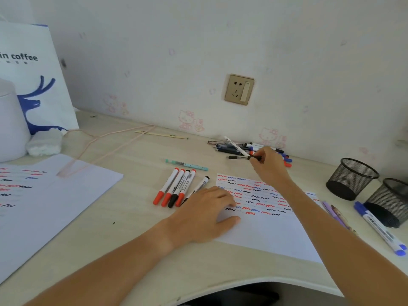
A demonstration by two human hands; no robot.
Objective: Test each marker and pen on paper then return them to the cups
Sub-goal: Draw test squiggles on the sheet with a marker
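- I see my right hand reached over the far edge of the white test sheet covered in red, blue and black squiggles, its fingers pinched round a slim black pen held roughly level, just at the near edge of the loose heap of pens and markers by the wall.
- A white pen slants up out of the heap right beside my fingers; I cannot tell whether I am touching it too.
- My left hand lies flat, fingers spread and relaxed, pressing the sheet's near-left corner to the pale wooden desk.
- Left of the sheet lie five white-barrelled markers with red and black caps, side by side, and a teal pen beyond them.
- The two black mesh cups stand at the right, well apart from my right hand; both look empty from here. A blue-capped white marker and some purple pencils lie just in front of them.
- My judgement: I am picking the next pen to test.
- Risks: lifting carelessly could drag the white pen or roll neighbours off the heap towards the wall; if my left hand eases, the sheet may slide under the stroke; the scribbled rows leave bare paper only near me, so a new mark placed high would be lost among old ones; tested and untested pens lie in separate groups that could easily be muddled.
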